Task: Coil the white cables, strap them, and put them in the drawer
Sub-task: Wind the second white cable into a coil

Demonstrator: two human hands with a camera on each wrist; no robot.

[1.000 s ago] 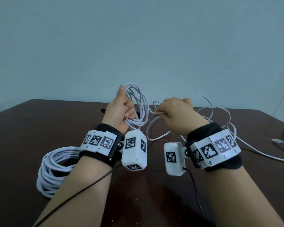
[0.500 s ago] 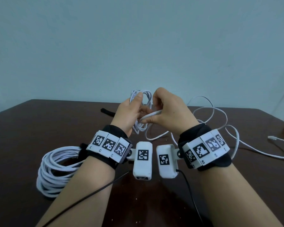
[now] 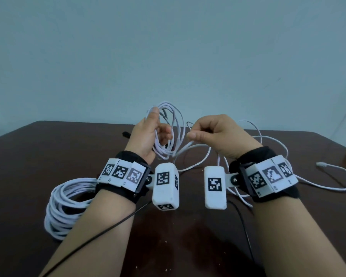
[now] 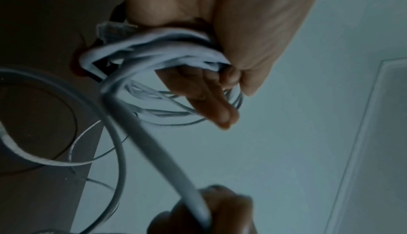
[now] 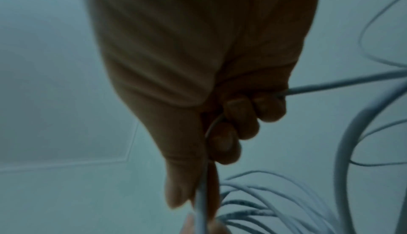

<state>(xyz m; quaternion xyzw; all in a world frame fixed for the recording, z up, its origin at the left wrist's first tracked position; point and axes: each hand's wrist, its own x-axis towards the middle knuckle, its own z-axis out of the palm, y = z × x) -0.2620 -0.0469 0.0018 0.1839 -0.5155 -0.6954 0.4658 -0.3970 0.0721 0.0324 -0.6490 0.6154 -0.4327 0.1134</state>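
My left hand [image 3: 151, 132] holds a small coil of thin white cable [image 3: 169, 128] above the dark table, the loops passing through my palm [image 4: 167, 49] under the thumb. My right hand [image 3: 212, 132] is curled into a fist and pinches the free run of the same cable [image 3: 190, 145] between thumb and forefinger [image 5: 204, 182]. From there the cable trails right in loose loops [image 3: 268, 140] over the table to its plug end [image 3: 321, 164]. A second, thicker white cable coil [image 3: 64, 204] lies on the table at the left, partly hidden by my left forearm.
The dark brown table [image 3: 48, 148] ends at a pale blue wall. A small black strap [image 3: 126, 134] lies beyond my left hand. Black camera leads [image 3: 100, 234] run under both forearms. No drawer is in view.
My hands, close together half a second ago, have drawn apart. The right hand has slid back along the cable to the right, and the left hand's coil shows one more loop.
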